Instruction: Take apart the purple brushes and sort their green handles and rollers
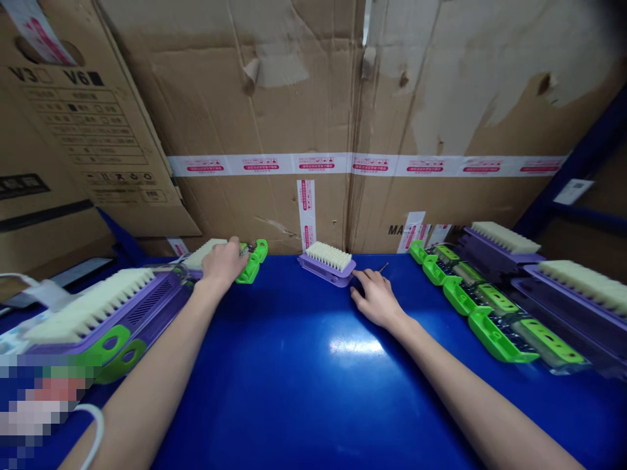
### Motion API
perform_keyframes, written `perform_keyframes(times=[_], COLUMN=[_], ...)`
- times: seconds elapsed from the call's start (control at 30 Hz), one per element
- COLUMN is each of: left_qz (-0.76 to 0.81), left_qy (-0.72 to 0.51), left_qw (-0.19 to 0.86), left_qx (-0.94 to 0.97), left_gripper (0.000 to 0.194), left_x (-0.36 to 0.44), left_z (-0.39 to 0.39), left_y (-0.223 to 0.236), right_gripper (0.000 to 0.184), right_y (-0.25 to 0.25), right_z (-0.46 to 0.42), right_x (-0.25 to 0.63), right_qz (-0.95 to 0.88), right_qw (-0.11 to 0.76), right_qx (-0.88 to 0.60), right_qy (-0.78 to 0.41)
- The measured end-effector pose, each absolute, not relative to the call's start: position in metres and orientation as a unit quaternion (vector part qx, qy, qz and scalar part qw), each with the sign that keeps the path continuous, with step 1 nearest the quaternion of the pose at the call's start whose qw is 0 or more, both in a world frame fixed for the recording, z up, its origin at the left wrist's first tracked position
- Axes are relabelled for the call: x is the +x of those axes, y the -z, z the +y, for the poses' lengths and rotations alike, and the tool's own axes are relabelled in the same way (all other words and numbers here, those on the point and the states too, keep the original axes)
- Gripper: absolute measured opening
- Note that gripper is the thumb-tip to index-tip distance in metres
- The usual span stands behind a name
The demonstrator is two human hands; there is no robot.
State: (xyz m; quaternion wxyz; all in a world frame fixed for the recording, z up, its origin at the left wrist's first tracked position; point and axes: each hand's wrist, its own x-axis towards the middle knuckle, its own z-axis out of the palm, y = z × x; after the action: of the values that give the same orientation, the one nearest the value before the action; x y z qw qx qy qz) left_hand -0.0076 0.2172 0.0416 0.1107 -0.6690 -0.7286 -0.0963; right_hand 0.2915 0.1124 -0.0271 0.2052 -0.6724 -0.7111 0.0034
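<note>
At the back of the blue table lies a purple scrub brush (327, 264) with cream bristles facing up. The spread fingers of my right hand (376, 297) reach its right edge, where the index fingertip appears to touch it. A thin dark rod (383, 267) lies just behind that hand. My left hand (223, 266) is closed, with fingers curled down between a cream-bristled brush (198, 256) and a bright green plastic piece (249, 269) with clear, shiny parts. Its fingertips are hidden, so what they grip cannot be made out.
More purple brushes (147, 297) with green handles lie at left, by a white cable plug (49, 294). On the right stand a row of green plastic pieces (499, 336) and stacked purple brushes (504, 238). A cardboard wall (274, 104) closes off the back.
</note>
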Motion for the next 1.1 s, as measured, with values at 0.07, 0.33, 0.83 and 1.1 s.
perform_keyframes(times=[0.07,0.33,0.83,1.1], left_qz=[-0.711,-0.478,-0.509,-0.545], left_qy=[0.124,0.178,0.163,0.196], left_qw=[0.12,0.066,-0.029,-0.036], left_qx=[-0.681,-0.857,-0.845,-0.814], left_gripper=[0.034,0.053,0.051,0.06], left_x=[0.0,0.072,0.114,0.108], left_z=[0.214,0.193,0.176,0.176], left_y=[-0.044,-0.035,-0.026,-0.037], right_gripper=[0.04,0.063,0.081,0.076], right_y=[0.027,0.035,0.034,0.017], right_z=[0.112,0.117,0.115,0.103], right_x=[0.292,0.294,0.288,0.283], right_qz=[-0.711,-0.678,-0.692,-0.739], right_qw=[0.207,0.325,0.394,0.454], right_qx=[-0.672,-0.659,-0.597,-0.465], right_qy=[-0.003,-0.031,-0.094,-0.174])
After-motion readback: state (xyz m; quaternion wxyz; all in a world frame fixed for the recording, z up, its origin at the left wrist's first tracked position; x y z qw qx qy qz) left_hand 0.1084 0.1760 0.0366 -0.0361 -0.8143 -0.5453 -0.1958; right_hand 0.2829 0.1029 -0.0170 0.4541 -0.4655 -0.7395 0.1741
